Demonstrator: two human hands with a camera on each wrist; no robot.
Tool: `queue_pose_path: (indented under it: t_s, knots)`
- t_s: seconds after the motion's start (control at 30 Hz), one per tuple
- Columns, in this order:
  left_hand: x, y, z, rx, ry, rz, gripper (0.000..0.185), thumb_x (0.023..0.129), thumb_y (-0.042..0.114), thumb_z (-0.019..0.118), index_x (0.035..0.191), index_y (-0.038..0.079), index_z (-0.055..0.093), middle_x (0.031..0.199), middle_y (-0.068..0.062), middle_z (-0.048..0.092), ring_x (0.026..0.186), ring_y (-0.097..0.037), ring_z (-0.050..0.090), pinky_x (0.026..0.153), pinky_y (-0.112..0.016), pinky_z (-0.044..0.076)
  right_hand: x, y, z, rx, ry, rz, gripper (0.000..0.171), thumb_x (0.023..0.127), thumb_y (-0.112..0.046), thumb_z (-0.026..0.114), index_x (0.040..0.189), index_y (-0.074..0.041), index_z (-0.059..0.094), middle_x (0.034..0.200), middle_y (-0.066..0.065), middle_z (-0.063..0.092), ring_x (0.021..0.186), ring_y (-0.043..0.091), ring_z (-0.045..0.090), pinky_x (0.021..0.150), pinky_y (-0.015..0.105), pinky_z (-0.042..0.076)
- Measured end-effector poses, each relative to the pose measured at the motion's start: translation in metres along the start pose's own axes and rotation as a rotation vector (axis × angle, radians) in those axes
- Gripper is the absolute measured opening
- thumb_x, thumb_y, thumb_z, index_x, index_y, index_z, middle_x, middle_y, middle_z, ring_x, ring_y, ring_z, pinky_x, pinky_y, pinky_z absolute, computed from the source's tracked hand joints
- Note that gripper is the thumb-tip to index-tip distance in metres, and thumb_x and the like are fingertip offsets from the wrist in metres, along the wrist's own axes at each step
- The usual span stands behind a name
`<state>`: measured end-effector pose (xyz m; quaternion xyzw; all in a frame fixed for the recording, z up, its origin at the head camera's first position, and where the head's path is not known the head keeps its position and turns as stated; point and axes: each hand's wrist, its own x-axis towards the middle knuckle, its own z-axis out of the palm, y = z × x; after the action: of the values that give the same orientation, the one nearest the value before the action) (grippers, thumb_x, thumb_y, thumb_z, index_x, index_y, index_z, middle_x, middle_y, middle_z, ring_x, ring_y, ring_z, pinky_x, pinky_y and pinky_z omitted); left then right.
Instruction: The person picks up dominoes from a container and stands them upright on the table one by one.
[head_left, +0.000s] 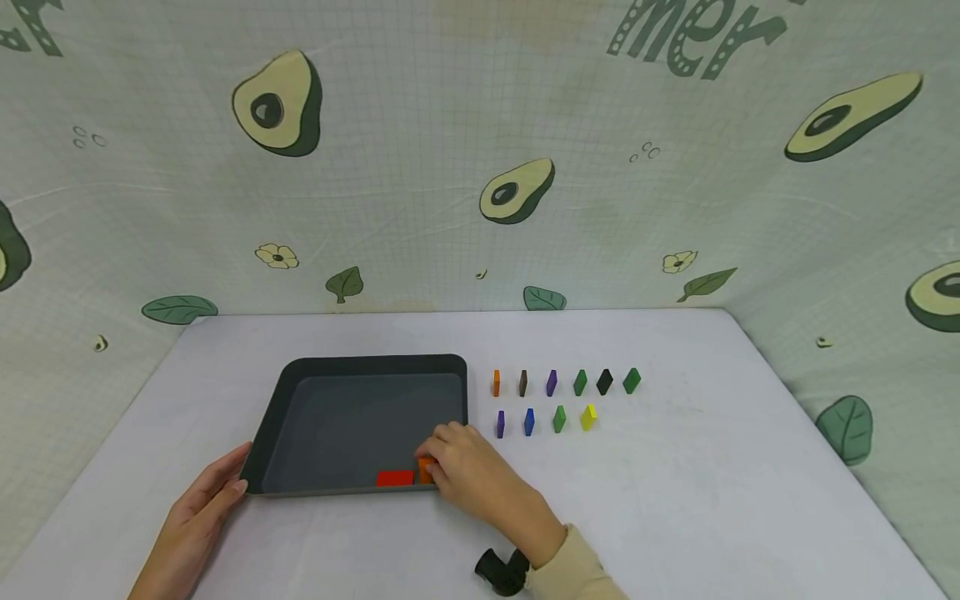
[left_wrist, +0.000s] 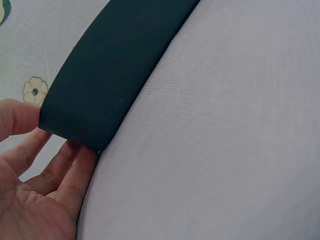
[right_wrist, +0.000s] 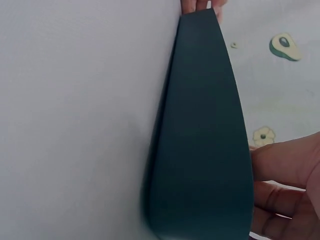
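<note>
A dark grey rectangular tray [head_left: 352,417] lies on the white table. At its near left corner my left hand [head_left: 197,517] holds the tray, thumb by the front edge and fingers along the side; the left wrist view shows this hand [left_wrist: 45,185] against the outer wall [left_wrist: 100,85]. My right hand [head_left: 480,479] reaches over the near right corner and pinches an orange block [head_left: 425,470] inside the tray. Just left of that block is a red block [head_left: 395,478], along the front wall. In the right wrist view the fingers [right_wrist: 280,200] are partly hidden behind the wall.
Right of the tray, several small upright blocks stand in two rows, among them an orange one [head_left: 497,383], a black one [head_left: 604,382], a blue one [head_left: 529,422] and a yellow one [head_left: 588,417]. A black device [head_left: 501,573] shows at the right wrist. A patterned cloth [head_left: 420,108] hangs behind.
</note>
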<state>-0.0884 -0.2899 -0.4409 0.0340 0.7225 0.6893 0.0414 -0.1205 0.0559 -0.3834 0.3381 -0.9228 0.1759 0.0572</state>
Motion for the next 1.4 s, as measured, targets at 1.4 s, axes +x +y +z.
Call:
queue_pose_path:
  t_s: [1.4]
  knots:
    - [0.002,-0.002,-0.004,0.021,0.024,-0.057,0.051,0.099,0.016,0.045,0.147,0.011,0.027,0.131,0.022,0.042,0.115,0.018,0.040,0.085,-0.001,0.037,-0.010,0.015,-0.044,0.248,-0.103,0.187,0.014,0.086,-0.008,0.063,0.101,-0.007,0.066,0.095,-0.001,0.066,0.074,0.004,0.053,0.066,0.015,0.048]
